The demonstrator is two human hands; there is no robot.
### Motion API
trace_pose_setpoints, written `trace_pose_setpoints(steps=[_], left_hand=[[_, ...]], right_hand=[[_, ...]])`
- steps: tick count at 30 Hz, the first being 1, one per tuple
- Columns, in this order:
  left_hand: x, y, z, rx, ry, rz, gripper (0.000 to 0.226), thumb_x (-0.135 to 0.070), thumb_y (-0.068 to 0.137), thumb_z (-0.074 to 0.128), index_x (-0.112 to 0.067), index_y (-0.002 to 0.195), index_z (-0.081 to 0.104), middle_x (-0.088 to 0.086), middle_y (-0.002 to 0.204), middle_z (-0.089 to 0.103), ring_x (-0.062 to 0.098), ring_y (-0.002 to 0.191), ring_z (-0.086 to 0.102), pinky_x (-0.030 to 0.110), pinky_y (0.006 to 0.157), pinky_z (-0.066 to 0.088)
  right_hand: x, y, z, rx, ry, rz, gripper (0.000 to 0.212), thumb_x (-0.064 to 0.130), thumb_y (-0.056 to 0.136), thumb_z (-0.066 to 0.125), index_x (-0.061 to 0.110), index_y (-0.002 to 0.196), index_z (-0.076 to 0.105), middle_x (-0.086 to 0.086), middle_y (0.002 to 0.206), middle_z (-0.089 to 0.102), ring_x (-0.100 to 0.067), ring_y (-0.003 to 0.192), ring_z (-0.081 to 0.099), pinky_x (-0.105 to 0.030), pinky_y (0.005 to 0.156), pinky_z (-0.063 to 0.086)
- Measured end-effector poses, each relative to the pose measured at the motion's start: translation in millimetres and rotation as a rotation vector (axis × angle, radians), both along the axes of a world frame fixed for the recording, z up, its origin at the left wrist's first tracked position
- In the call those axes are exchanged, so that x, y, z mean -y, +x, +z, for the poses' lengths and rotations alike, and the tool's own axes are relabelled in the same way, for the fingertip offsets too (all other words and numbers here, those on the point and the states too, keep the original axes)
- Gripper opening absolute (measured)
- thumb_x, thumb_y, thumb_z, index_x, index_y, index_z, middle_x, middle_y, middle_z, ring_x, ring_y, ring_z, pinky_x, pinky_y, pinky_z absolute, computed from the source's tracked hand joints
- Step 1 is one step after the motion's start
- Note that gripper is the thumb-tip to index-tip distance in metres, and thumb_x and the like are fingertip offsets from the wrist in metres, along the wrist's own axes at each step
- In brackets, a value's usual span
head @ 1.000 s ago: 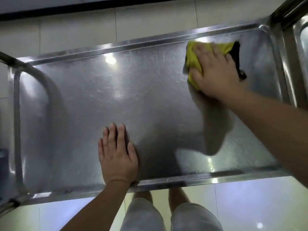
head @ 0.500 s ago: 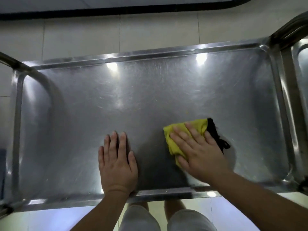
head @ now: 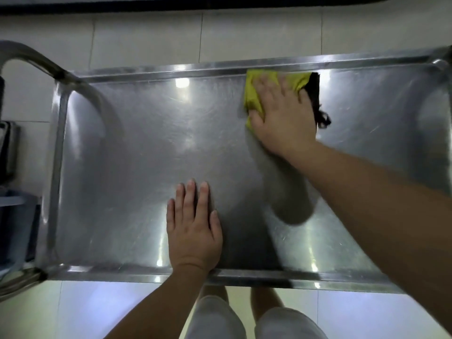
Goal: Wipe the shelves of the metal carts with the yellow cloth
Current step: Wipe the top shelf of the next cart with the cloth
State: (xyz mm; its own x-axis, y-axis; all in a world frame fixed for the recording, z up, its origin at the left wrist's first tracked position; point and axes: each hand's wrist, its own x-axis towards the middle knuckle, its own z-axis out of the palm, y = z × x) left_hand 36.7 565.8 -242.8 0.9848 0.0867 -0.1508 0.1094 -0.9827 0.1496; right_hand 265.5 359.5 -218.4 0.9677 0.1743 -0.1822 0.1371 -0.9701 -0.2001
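Yellow cloth (head: 254, 99) lies pinned under the right hand (head: 283, 113), whose fingers are spread flat on it, pressing rather than clamping. It sits against the far rim of the metal shelf (head: 137, 148), right of centre. The left hand (head: 193, 231) rests open and flat near the shelf's near rim.

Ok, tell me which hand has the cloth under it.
The right hand, pressing the yellow cloth against the shelf's far edge. The left hand lies flat on bare metal near the front edge.
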Motion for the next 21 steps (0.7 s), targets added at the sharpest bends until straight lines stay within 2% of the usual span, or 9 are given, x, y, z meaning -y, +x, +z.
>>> trace_pose_setpoints(steps=[2,6,10,12,15,18,21], left_hand=[[-0.6,0.1,-0.6,0.01,0.0,0.003,0.065,-0.041,0.104,0.035,-0.024,0.166,0.021,0.003,0.174,0.01,0.021,0.161,0.002,0.048,0.13,0.007],[-1.9,0.2,-0.4,0.02,-0.006,0.002,0.065,-0.04,0.103,0.034,-0.022,0.165,0.025,0.005,0.173,0.014,0.022,0.161,0.005,0.048,0.13,0.007],[-0.9,1.1,-0.3,0.019,-0.011,0.012,0.065,-0.04,0.103,0.033,-0.021,0.165,0.025,0.004,0.173,0.014,0.022,0.161,0.005,0.046,0.13,0.003],[-0.4,1.1,-0.5,0.011,-0.013,0.016,0.065,-0.041,0.104,0.033,-0.022,0.165,0.023,0.004,0.174,0.012,0.022,0.161,0.003,0.046,0.13,0.003],[-1.1,0.6,-1.0,0.002,-0.007,0.007,0.065,-0.041,0.104,0.032,-0.023,0.166,0.021,0.004,0.174,0.01,0.021,0.161,0.002,0.048,0.13,0.005],[-1.4,-0.5,-2.0,-0.011,-0.003,0.01,0.065,-0.041,0.105,0.033,-0.024,0.166,0.02,0.003,0.174,0.008,0.021,0.161,0.0,0.048,0.13,0.004],[-1.0,-0.3,-2.1,-0.013,-0.012,0.01,0.065,-0.042,0.106,0.031,-0.025,0.166,0.016,0.001,0.175,0.005,0.02,0.161,-0.003,0.049,0.13,0.006]], right_hand=[[-10.3,-56.0,-0.9,0.019,0.014,0.041,0.07,0.055,0.098,0.037,0.028,0.163,0.03,0.006,0.17,0.027,-0.022,0.157,0.021,-0.051,0.116,0.027],[-14.2,-198.4,-0.3,-0.014,0.024,0.165,0.074,0.055,0.096,0.05,0.031,0.163,0.029,0.01,0.172,0.018,-0.018,0.159,0.015,-0.051,0.113,0.031],[9.7,-293.0,5.4,-0.093,-0.01,0.211,0.081,0.057,0.087,0.061,0.033,0.16,0.036,0.011,0.171,0.022,-0.019,0.156,0.026,-0.05,0.104,0.036],[15.0,-288.6,4.0,-0.093,-0.019,0.241,0.081,0.057,0.086,0.06,0.033,0.16,0.037,0.011,0.171,0.023,-0.02,0.156,0.027,-0.051,0.104,0.037],[13.6,-239.8,-0.3,-0.043,-0.028,0.307,0.079,0.057,0.088,0.054,0.033,0.161,0.035,0.01,0.17,0.024,-0.02,0.157,0.024,-0.051,0.106,0.036],[3.8,-153.2,-6.5,0.038,-0.04,0.273,0.072,0.056,0.092,0.047,0.031,0.16,0.038,0.008,0.168,0.031,-0.02,0.155,0.029,-0.051,0.108,0.035],[-6.6,-52.0,-5.6,0.007,-0.014,0.141,0.068,0.055,0.098,0.037,0.029,0.162,0.032,0.006,0.169,0.028,-0.022,0.157,0.024,-0.055,0.115,0.029]])
